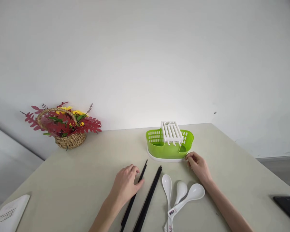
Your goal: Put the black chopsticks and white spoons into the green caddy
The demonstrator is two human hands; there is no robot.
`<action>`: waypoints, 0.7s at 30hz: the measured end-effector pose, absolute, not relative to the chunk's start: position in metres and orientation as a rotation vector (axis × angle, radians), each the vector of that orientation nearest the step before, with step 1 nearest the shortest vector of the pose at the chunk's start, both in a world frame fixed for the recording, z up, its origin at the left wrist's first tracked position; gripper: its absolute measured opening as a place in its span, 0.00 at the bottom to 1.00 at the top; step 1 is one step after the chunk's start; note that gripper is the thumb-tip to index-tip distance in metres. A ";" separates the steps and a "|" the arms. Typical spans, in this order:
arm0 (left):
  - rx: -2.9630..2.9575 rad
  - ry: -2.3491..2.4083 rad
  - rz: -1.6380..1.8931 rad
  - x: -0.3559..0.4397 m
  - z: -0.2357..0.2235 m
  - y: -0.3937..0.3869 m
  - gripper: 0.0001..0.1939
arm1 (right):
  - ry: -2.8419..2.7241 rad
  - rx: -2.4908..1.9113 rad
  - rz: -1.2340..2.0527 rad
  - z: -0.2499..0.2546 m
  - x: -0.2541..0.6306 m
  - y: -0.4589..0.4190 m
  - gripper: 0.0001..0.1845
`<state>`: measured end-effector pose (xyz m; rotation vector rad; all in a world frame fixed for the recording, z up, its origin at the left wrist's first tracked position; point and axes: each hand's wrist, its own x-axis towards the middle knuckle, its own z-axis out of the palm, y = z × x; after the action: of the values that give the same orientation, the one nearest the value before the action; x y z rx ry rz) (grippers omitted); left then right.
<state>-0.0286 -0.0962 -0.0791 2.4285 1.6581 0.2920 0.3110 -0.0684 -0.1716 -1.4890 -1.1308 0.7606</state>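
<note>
My left hand (127, 184) hovers over or lies beside a thin pair of black chopsticks (130, 206), with thumb and fingers apart on either side of them. A thicker bundle of black chopsticks (148, 201) lies just to its right. My right hand (198, 166) has its fingers curled at the lower right corner of a green plastic cutlery basket (168, 151), pinching its white base tray (157, 158). On the basket's rim sits a white slotted rack (172, 132) with small hooks. Three white spoons lie crossed between my arms, including one spoon (197, 192) pointing right.
A wicker basket (71, 141) of red and yellow artificial flowers stands at the back left, by the wall. A white box-like object (12, 212) lies at the left front edge. A black phone (288, 206) lies at the far right edge of the table (70, 180).
</note>
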 end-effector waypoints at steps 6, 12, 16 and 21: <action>2.523 1.823 -0.122 -0.010 -0.060 -0.108 0.08 | -1.134 -1.492 0.753 -0.174 0.311 -0.069 0.08; 2.582 1.876 -0.218 -0.002 -0.062 -0.111 0.06 | -1.139 -1.481 0.743 -0.173 0.311 -0.070 0.08; 2.574 1.908 -0.172 0.000 -0.069 -0.112 0.06 | -1.133 -1.481 0.746 -0.173 0.311 -0.070 0.08; 2.562 1.929 -0.120 0.002 -0.069 -0.114 0.05 | -1.119 -1.460 0.749 -0.171 0.311 -0.070 0.08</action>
<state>0.0018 -0.1141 -0.0688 2.5623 1.9292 -0.1198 0.3106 -0.0703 -0.1713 -1.4601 -1.1193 0.7493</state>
